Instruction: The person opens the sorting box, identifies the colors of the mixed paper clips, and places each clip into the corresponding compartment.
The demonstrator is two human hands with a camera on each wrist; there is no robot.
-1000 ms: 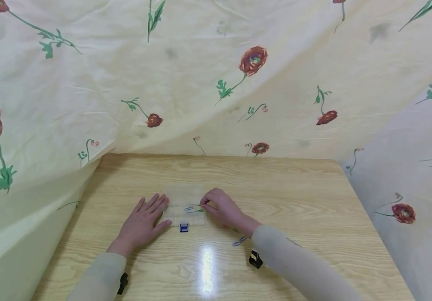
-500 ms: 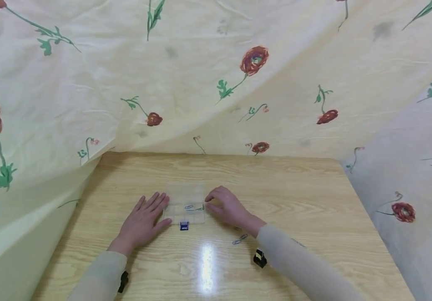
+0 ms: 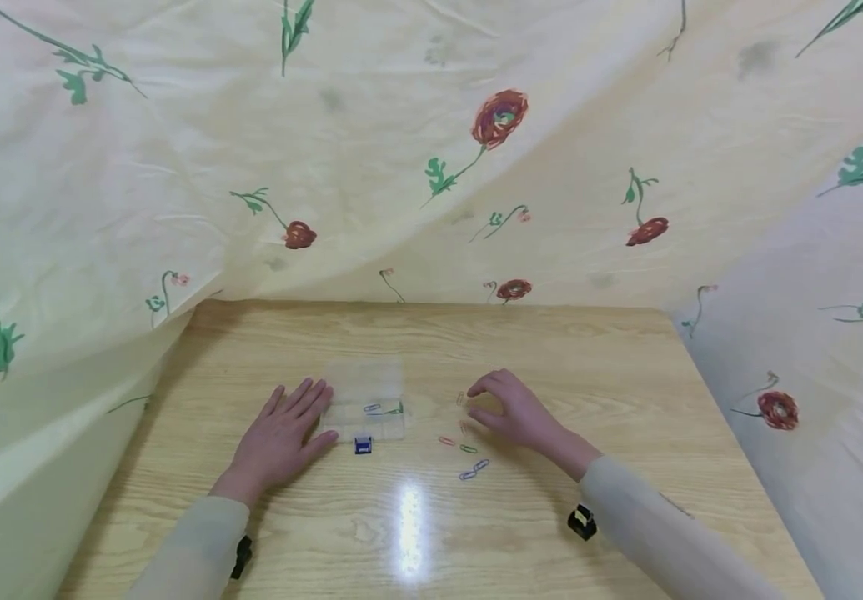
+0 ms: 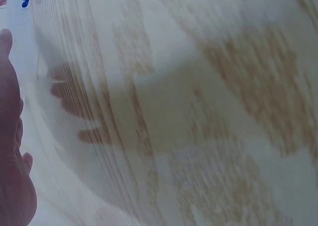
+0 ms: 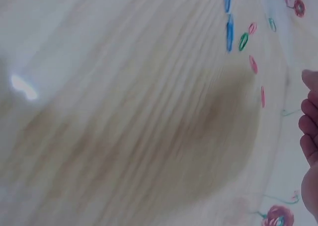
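Note:
A clear plastic compartment box (image 3: 388, 431) lies with its lid (image 3: 363, 379) folded back. Inside are a blue paper clip (image 3: 373, 408) and a green paper clip (image 3: 400, 407). My left hand (image 3: 275, 446) rests with spread fingers against the box's left side. To the right, my right hand (image 3: 517, 412) hovers by loose paper clips, thumb and forefinger apart and nothing visible between them. Nearest to it is a pinkish paper clip (image 3: 460, 398), with another reddish paper clip (image 3: 464, 427) below its thumb. A red paper clip (image 3: 447, 441) and a green paper clip (image 5: 243, 41) lie closer to me.
Two blue paper clips (image 3: 467, 476) lie nearest me in the loose group. A small dark blue piece (image 3: 363, 446) sits at the box's front edge. Flowered cloth (image 3: 401, 167) hangs behind and beside the wooden table (image 3: 551, 350).
My right hand has moved right from the box's right edge to the loose paper clips, uncovering them, and its fingertips have parted. My left hand stays by the box.

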